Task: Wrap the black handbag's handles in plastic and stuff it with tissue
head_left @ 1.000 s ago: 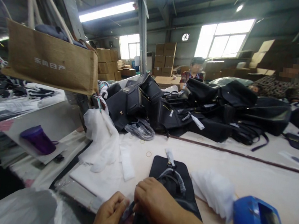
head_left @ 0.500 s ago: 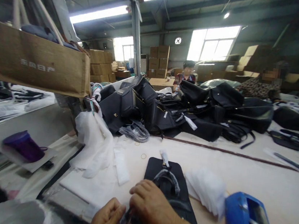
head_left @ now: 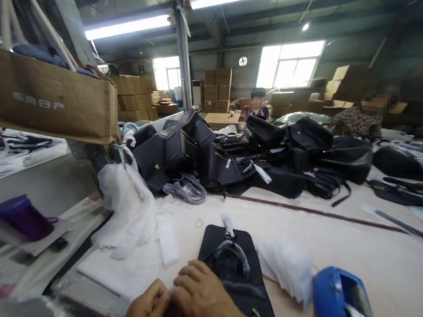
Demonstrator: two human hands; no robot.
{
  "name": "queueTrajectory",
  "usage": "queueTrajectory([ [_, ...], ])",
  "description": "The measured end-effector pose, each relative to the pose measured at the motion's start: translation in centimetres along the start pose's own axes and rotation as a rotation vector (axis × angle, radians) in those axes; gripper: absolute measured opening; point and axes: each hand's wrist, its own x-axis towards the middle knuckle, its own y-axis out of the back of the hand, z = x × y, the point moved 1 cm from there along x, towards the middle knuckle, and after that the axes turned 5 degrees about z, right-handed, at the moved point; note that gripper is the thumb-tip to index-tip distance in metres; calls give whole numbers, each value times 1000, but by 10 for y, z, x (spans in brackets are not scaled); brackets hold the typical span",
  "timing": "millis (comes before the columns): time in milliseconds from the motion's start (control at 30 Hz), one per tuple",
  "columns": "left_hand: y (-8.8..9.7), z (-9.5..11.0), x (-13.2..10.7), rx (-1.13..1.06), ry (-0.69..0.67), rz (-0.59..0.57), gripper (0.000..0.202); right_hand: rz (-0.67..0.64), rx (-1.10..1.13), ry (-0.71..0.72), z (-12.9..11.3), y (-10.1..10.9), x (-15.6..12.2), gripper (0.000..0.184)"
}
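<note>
A black bag (head_left: 245, 290) lies flat on the white table, its top handle (head_left: 244, 262) wrapped in clear plastic and a gold-coloured fitting (head_left: 257, 316) on its side. My right hand (head_left: 204, 294) reaches across the bag's left edge with its fingers bent and closed. Against its fingertips, my left hand (head_left: 149, 307) is closed in a pinch. Something dark shows between the two hands, mostly hidden by the fingers. A small white-wrapped tab (head_left: 227, 225) stands at the bag's top end.
A blue tape dispenser (head_left: 344, 313) and crumpled white padding (head_left: 287, 270) lie on the right. Black bags (head_left: 197, 151) are heaped across the table's back. Left are white sheeting (head_left: 124, 209), a purple cup (head_left: 23, 216) and a hanging brown bag (head_left: 42, 91). Two people sit beyond.
The view has shifted slightly, so most things sit further left. Both hands stay together beside the bag; the plastic-wrapped dark piece seen between them earlier is now more covered by the fingers.
</note>
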Motion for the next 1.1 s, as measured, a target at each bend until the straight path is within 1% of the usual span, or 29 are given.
queueTrajectory([
  [33,-2,4,0,36,-44,9,41,4,-7,20,-4,-4,0,15],
  [67,-3,7,0,61,-54,14,40,-5,-12,11,-6,-7,-1,16],
  [133,-7,8,0,68,5,12,39,-59,-10,-75,-6,-9,-2,14],
  [200,-12,3,-1,18,82,11,39,-136,6,-151,-3,-5,-3,9],
  [233,-15,1,-2,-15,107,22,39,-164,11,-167,-1,-2,-2,6],
  [333,-23,-6,-3,-94,145,65,39,-220,35,-167,3,7,0,4],
  [400,-26,-7,-1,-135,158,78,39,-220,46,-168,2,12,1,5],
  [500,-25,-8,3,-246,143,108,39,-124,51,-139,-6,15,-2,22],
  [567,-23,-10,7,-329,126,133,37,-68,66,-117,-13,11,-5,34],
  [667,-25,-15,10,-405,131,128,31,-65,97,-109,-21,-4,-10,47],
  [767,-28,-20,9,-468,167,80,27,-69,82,-133,-23,-22,-13,54],
  [800,-28,-21,8,-494,177,58,26,-72,70,-139,-23,-27,-13,52],
  [867,-26,-21,5,-539,188,10,26,-68,36,-126,-22,-30,-15,37],
  [933,-22,-20,1,-559,189,-26,27,-40,6,-99,-21,-26,-16,19],
  [1000,-17,-17,-2,-556,194,-39,29,-4,-2,-56,-20,-16,-17,5],
  [1033,-15,-15,-3,-536,207,-48,30,22,-5,-26,-20,-10,-18,3],
  [1100,-11,-11,-6,-457,253,-84,28,92,-39,60,-20,3,-18,11],
])
